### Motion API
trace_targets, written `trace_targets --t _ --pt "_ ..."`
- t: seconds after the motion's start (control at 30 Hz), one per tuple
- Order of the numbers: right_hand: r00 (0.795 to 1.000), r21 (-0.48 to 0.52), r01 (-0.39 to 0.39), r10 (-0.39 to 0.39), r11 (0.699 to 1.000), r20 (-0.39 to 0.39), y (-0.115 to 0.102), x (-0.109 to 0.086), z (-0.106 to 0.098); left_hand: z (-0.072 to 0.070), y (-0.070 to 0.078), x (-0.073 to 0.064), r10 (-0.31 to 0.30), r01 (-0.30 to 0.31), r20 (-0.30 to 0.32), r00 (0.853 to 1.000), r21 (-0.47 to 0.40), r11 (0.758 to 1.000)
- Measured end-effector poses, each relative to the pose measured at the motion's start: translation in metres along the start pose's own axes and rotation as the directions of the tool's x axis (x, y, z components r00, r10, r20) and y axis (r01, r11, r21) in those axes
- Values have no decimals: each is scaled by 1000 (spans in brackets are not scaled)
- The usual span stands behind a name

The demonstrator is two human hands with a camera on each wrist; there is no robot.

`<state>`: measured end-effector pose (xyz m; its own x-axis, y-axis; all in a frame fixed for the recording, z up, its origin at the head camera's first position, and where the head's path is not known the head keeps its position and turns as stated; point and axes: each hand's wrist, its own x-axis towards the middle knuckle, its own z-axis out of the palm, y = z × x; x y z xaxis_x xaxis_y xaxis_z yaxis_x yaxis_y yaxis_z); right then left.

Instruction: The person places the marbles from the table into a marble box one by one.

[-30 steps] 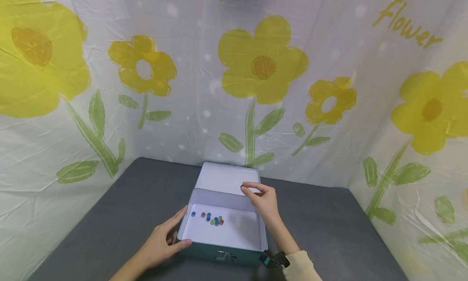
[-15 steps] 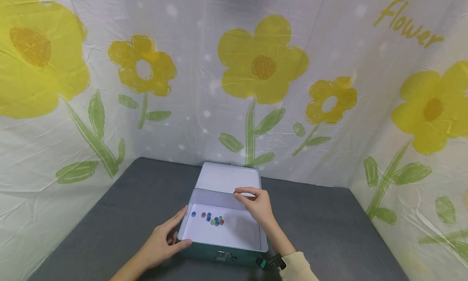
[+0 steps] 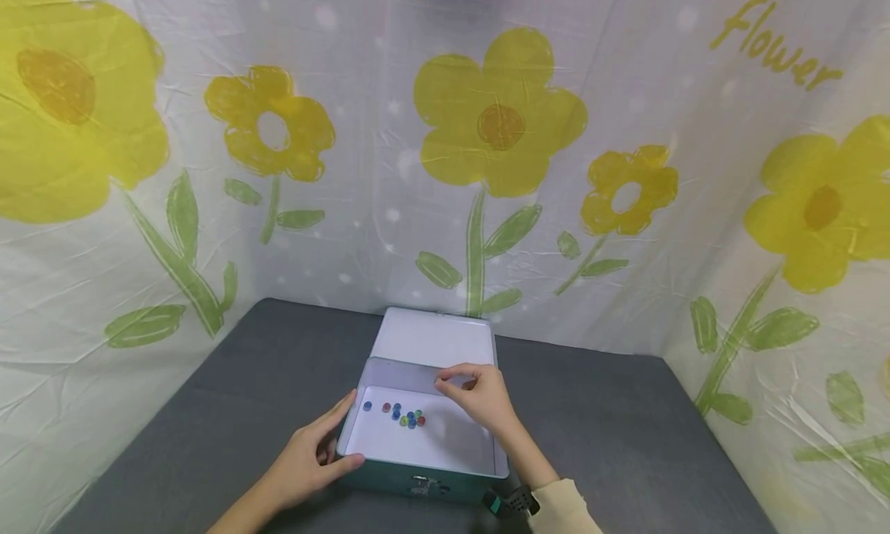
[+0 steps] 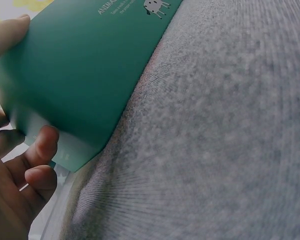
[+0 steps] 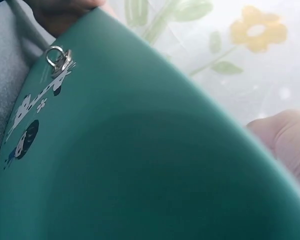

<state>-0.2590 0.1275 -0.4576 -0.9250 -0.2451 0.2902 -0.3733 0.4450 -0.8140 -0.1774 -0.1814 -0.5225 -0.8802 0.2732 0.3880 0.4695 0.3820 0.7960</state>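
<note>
A green tin box (image 3: pixel 389 474) with a white inside stands with its lid (image 3: pixel 434 337) swung back. Several coloured glass marbles (image 3: pixel 412 423), blue, green and red, lie on its floor left of the middle, with a lone blue marble (image 3: pixel 368 406) nearest the left wall. My left hand (image 3: pixel 306 458) grips the front left corner, thumb on the front rim, fingers along the left side. Over the right back part of the box, my right hand (image 3: pixel 483 399) pinches a small marble between thumb and forefinger, mostly hidden by the fingertips. In the right wrist view the box's front (image 5: pixel 155 150) covers most of the hand.
The box sits on a dark grey cloth-covered table (image 3: pixel 591 433). A white curtain (image 3: pixel 375 171) printed with yellow flowers hangs behind and at both sides. A metal clasp (image 5: pixel 60 61) sticks out from the box front. My right wrist wears a dark strap (image 3: pixel 514 501).
My right hand has moved left and lower, from over the lid to over the back of the box, still pinching. The left hand, the box and the marbles inside stay put.
</note>
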Motion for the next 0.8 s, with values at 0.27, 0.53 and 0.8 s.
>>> trace_targets --t 0.27,0.53,0.8 --pt "999 -71 47 -46 996 15 -2 0 3 0 -1 0 -20 20 -3 1000 10 1000" --pt "997 -55 70 -71 996 -16 -2 0 2 0 0 1 8 -8 -1 1000 5 1000" --pt "998 37 54 -52 998 -46 -1 -2 -5 1 -1 2 -9 9 7 1000 -2 1000"
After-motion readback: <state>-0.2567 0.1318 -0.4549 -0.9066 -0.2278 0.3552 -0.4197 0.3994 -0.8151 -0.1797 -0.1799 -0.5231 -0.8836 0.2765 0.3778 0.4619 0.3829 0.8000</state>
